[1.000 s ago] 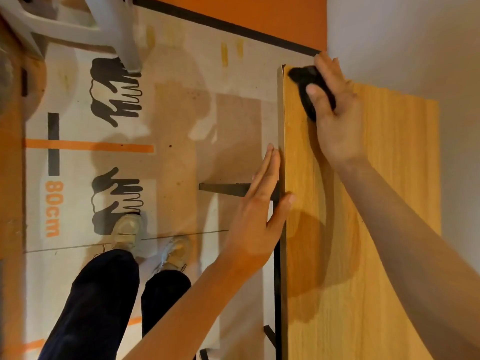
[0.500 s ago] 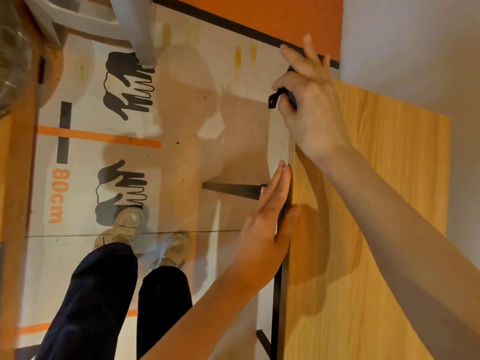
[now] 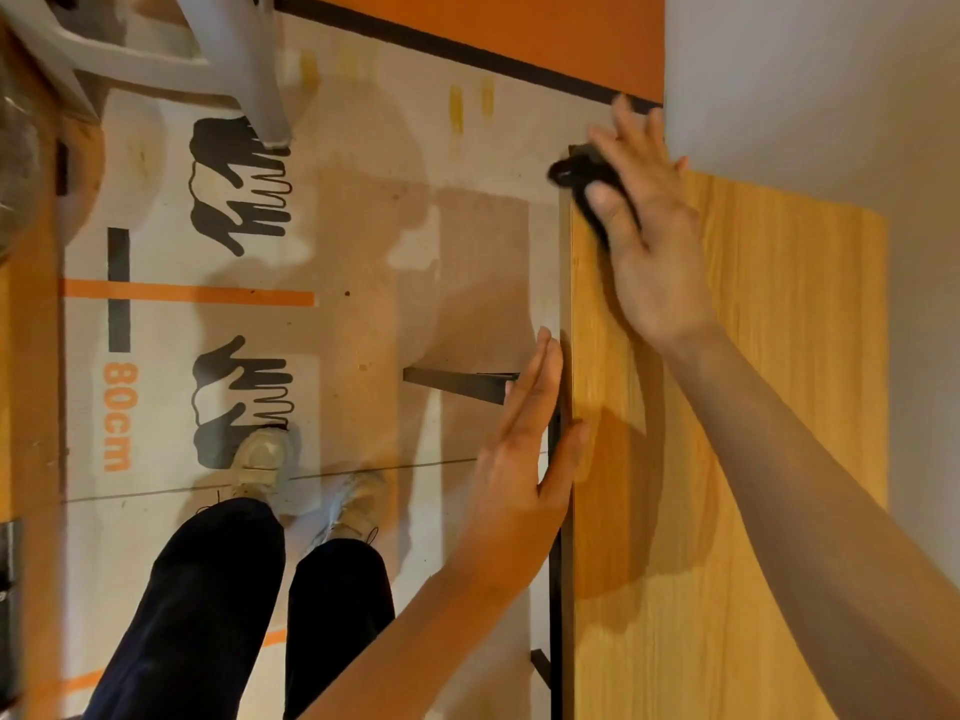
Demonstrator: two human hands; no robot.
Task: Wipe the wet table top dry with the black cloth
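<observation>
Right hand (image 3: 652, 236): pressing down flat, fingers spread, covering the black cloth (image 3: 582, 174) at the far left corner of the table top (image 3: 753, 407).
Black cloth: bunching under the palm, poking past the left edge.
Left hand (image 3: 524, 449): lying open, fingers together, resting against the left edge, holding nothing.

Legible markings: one.
I read "80cm" (image 3: 119, 415) in orange on the floor mat (image 3: 363, 241), beside a black bar and an orange line.
</observation>
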